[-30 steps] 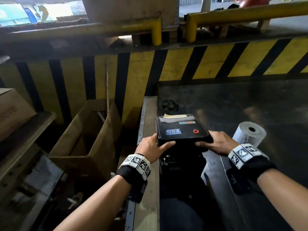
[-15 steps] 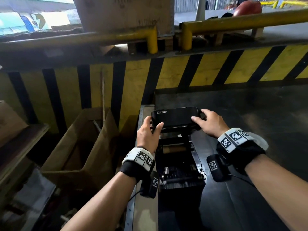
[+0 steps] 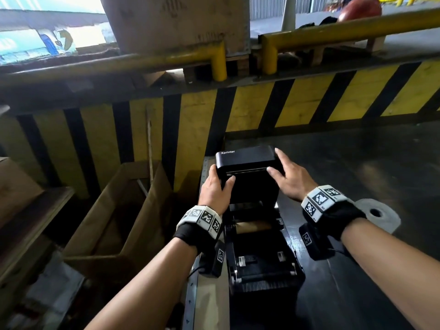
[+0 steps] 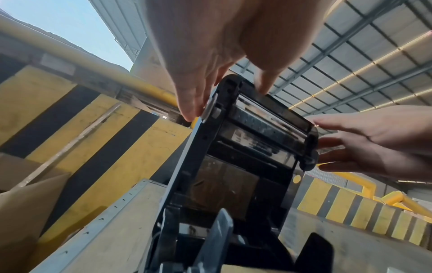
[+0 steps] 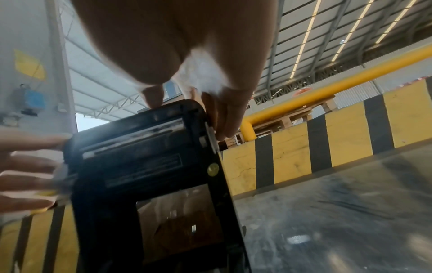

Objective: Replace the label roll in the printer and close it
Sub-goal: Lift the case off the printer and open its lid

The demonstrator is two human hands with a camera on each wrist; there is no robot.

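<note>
The black printer point(image 3: 262, 270) stands at the left edge of a dark table point(image 3: 357, 167). Its lid point(image 3: 247, 163) is swung up and stands nearly upright. My left hand point(image 3: 222, 174) grips the lid's left side, thumb on the front edge. My right hand point(image 3: 279, 163) holds the lid's right corner, with the thumb under the edge. A brown, nearly bare core point(image 3: 253, 226) lies in the open bay. A white label roll point(image 3: 378, 214) lies on the table behind my right wrist. From below, the left wrist view shows the lid point(image 4: 245, 147), and the right wrist view shows its underside point(image 5: 145, 166).
An open cardboard box point(image 3: 119, 210) sits lower down, left of the table. A yellow and black striped barrier point(image 3: 250, 108) with yellow rails point(image 3: 333, 32) closes off the back. A metal strip point(image 3: 204, 306) runs along the table's left edge.
The lid was down a second ago with both hands at its front corners. It has swung up and back, and both hands rose with it, exposing the bay and the core.
</note>
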